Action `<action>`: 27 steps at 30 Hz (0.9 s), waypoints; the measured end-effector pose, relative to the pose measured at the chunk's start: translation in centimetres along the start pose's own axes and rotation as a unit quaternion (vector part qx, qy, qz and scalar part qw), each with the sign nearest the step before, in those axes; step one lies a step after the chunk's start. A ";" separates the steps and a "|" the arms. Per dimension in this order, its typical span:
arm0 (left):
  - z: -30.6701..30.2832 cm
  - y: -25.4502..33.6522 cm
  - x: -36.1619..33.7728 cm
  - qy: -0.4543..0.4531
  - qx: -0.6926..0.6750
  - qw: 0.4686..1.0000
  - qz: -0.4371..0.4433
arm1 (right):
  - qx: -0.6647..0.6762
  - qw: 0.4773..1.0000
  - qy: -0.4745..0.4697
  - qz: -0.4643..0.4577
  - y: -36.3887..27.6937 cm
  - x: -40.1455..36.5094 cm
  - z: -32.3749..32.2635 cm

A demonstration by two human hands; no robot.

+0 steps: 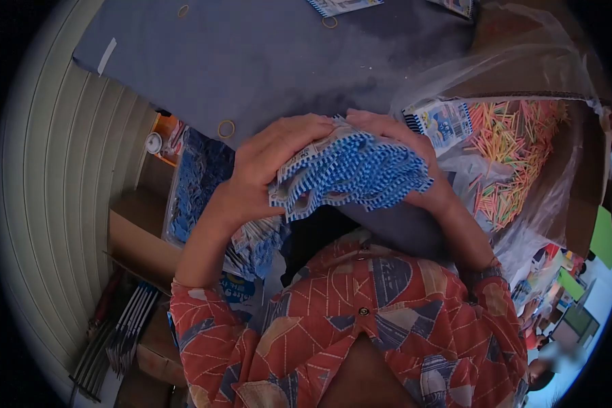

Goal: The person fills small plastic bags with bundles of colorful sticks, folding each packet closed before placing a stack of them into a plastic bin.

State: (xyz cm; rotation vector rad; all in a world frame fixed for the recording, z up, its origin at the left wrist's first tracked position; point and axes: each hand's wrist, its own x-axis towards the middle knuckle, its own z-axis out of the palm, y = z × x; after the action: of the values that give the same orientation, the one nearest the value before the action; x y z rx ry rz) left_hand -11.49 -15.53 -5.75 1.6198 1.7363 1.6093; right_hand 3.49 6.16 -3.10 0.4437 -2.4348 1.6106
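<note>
Between my two hands is a thick stack of small packets (pixel 360 170), their blue-and-white striped edges fanned toward me. My left hand (pixel 268 153) is closed around the stack's left side, fingers over the far edge and thumb underneath. From the other side my right hand (pixel 421 153) grips it, fingers along the far right edge. The stack is held up in front of my chest, at the near side of the grey table (pixel 285 68). A single packet (pixel 438 126) with a similar striped edge lies just right of my right hand.
At right, a plastic-lined cardboard box (pixel 581 183) holds many thin pink, yellow and green sticks (pixel 513 149). A clear bin (pixel 200 180) of blue packets is at left, above an open carton (pixel 143 234). Rubber bands (pixel 226 129) and more packets (pixel 343 5) lie on the table.
</note>
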 end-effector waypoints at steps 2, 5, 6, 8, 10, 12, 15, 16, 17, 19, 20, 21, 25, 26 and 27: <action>-0.1 -0.4 0.2 0.013 0.031 0.999 0.020 | -0.040 0.994 0.002 0.101 0.9 -0.5 0.2; -0.4 1.2 -0.5 0.027 0.070 0.997 0.007 | 0.010 0.986 0.113 0.123 -1.7 0.5 1.0; -0.6 1.7 -0.6 0.025 0.080 0.996 -0.010 | -0.018 0.988 0.091 0.121 -2.0 0.5 0.3; -0.5 1.9 -0.8 0.033 0.062 0.997 -0.022 | -0.099 0.986 0.047 0.127 -2.9 0.5 -0.9; -0.2 2.1 -0.7 0.046 0.042 0.998 -0.031 | -0.182 0.975 0.000 0.129 -4.2 1.0 -1.4; 0.4 2.5 -0.5 0.054 0.184 0.981 -0.037 | -0.256 0.952 0.020 0.164 -5.6 1.8 -1.2; 1.0 2.9 -0.5 0.051 0.216 0.973 -0.058 | -0.324 0.931 0.010 0.166 -5.6 1.9 -0.9; 1.2 2.4 -0.5 0.057 0.221 0.971 -0.069 | -0.317 0.934 0.000 0.161 -5.3 1.9 -0.8; 1.3 1.9 -0.4 0.053 0.222 0.972 -0.055 | -0.311 0.939 -0.004 0.146 -5.1 2.0 -0.8; 0.9 2.5 -1.4 0.056 0.230 0.971 -0.045 | -0.302 0.945 -0.013 0.122 -5.6 2.5 -0.1; 0.7 3.0 -2.1 0.053 0.212 0.974 -0.052 | -0.333 0.937 -0.027 0.098 -6.4 3.0 0.5; 0.4 3.7 -2.7 0.049 0.195 0.978 -0.058 | -0.364 0.928 -0.039 0.072 -7.1 3.5 1.2; -1.3 6.2 -9.9 0.133 0.199 0.970 -0.030 | -0.331 0.941 -0.069 -0.012 -8.4 4.7 6.2; -1.4 6.1 -12.1 0.171 0.191 0.966 -0.041 | -0.311 0.945 -0.101 -0.009 -8.5 5.3 8.2; -1.3 5.7 -14.1 0.208 0.180 0.960 -0.052 | -0.292 0.947 -0.134 -0.006 -8.3 6.0 10.1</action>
State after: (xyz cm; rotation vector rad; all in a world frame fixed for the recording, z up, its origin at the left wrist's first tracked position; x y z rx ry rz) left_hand -4.82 -29.19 -7.15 1.3593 2.4062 1.7551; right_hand 0.88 -7.02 2.00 0.5923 -2.9282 0.7854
